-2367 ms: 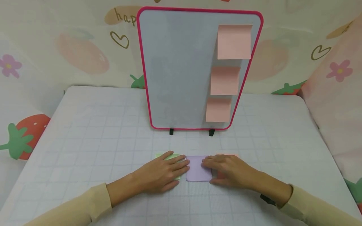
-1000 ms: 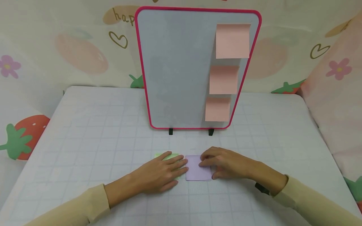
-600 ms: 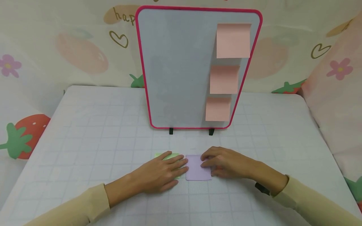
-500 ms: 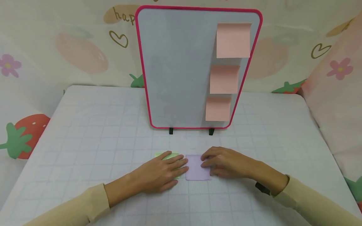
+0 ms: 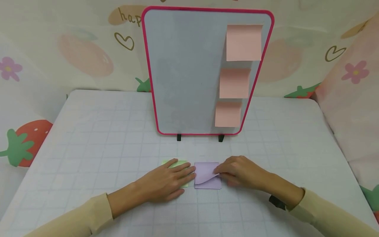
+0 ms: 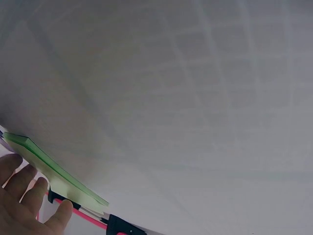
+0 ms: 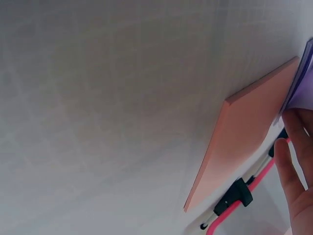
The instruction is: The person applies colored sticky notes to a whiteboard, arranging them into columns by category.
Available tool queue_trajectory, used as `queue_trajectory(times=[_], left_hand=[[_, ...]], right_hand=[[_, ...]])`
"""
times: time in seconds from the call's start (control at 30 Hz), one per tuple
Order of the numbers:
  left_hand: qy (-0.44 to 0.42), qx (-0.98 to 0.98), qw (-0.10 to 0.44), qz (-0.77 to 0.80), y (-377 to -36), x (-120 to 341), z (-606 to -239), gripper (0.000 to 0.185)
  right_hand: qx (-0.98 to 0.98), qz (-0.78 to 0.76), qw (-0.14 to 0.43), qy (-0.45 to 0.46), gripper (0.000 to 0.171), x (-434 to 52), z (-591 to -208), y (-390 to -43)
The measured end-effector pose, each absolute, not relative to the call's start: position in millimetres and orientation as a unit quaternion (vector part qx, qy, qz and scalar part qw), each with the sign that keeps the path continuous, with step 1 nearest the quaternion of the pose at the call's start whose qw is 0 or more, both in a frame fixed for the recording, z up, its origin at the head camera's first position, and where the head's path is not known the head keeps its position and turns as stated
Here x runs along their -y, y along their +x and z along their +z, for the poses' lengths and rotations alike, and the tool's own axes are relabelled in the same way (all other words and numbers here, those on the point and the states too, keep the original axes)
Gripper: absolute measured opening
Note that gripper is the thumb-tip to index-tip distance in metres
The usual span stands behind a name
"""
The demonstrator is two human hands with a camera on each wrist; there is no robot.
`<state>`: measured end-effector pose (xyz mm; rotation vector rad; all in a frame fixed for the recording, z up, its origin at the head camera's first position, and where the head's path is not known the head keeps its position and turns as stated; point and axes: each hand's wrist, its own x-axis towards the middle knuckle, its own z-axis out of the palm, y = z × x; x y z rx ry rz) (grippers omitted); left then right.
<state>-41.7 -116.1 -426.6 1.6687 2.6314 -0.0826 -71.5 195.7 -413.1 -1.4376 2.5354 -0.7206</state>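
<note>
Now right hand (image 5: pixel 241 171) peels purple note (image 5: pixel 207 174), left hand (image 5: pixel 165 181) on green pad (image 5: pixel 177 163).

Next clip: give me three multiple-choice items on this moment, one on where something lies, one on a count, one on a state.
1. Where does the purple pad lie?
A. Between the two hands
B. Behind the board
C. At the table's left edge

2. How many pink notes stick on the board?
A. One
B. Three
C. Five

3. What state is the purple pad's top sheet in?
A. Flat and untouched
B. Lifted at one corner
C. Crumpled into a ball

Answers:
1. A, the pad sits between the left hand, which rests on the green pad, and the right hand.
2. B, three pink notes run down the board's right side.
3. B, the right hand pinches the sheet's corner and curls it up off the pad.
</note>
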Motion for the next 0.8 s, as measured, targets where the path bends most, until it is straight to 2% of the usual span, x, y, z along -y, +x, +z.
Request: queue_trajectory(times=[0.33, 0.63, 0.8], left_hand=[[0.541, -0.839, 0.043, -0.024, -39.5, 120.3, -424.1, 0.054], [0.579, -0.815, -0.02, -0.013, -36.8, 123.7, -422.9, 0.049], [0.592, -0.805, -0.033, -0.001, -36.4, 123.3, -420.6, 0.047]], right_hand=[[-0.849, -0.274, 0.085, -0.444, 0.019, -192.0, -413.5, -71.8], [-0.848, -0.302, 0.09, -0.426, 0.016, -190.0, -416.3, -74.8], [-0.848, -0.309, 0.088, -0.422, 0.016, -190.3, -416.2, -74.1]])
